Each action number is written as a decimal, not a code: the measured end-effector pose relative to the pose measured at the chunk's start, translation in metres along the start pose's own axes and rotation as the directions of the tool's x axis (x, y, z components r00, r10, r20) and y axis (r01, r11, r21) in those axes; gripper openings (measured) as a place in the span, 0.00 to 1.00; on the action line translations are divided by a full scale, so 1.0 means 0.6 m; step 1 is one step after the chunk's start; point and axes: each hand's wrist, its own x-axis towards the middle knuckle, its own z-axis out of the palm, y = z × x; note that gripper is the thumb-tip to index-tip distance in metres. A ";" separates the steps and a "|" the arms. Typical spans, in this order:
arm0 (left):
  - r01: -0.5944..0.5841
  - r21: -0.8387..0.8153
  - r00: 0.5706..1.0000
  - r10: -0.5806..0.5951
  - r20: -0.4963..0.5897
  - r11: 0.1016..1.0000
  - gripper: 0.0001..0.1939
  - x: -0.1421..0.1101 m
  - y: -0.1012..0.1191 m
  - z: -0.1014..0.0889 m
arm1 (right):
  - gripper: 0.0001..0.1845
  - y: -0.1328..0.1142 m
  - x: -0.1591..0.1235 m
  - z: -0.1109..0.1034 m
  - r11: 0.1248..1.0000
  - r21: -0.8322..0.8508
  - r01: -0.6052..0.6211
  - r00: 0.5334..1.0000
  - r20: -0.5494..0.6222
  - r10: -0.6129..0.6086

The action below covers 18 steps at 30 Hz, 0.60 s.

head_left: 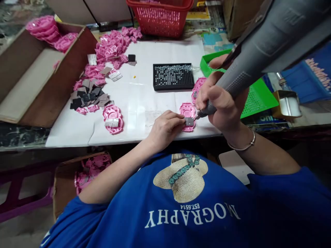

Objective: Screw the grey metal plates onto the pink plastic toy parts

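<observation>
In my right hand (223, 100) is a grey electric screwdriver (245, 62), my fingers wrapped around its lower body. Its tip points down at the right end of a small grey plate (189, 121), which lies across a pink plastic shell (187, 109). My left hand (167, 129) is closed, fingertips pressing the shell and plate from the left. Partly behind my right hand lies another pink shell (198, 86). A black screw tray (173, 77) full of small screws stands just beyond my hands.
Further left lies a pink shell with a pale plate (111, 122). Pink parts (111, 48) and dark plates (89, 94) are heaped beside a cardboard box (59, 82). A red basket (160, 20) stands at the back, a green tray (258, 98) at right.
</observation>
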 end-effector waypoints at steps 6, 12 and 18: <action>0.063 -0.021 0.997 -0.062 0.041 0.998 0.05 0.001 0.005 -0.009 | 0.18 -0.053 0.043 -0.093 0.934 -0.336 0.124 0.954 -0.220 -0.206; 0.046 -0.007 0.997 -0.046 0.056 0.999 0.05 0.004 0.005 -0.012 | 0.18 -0.037 0.058 -0.205 0.842 -0.530 0.100 0.879 -0.350 -0.324; 0.053 -0.003 0.997 -0.053 0.057 0.999 0.05 0.007 0.009 -0.015 | 0.22 -0.005 0.059 -0.232 0.841 -0.541 0.001 0.879 -0.400 -0.259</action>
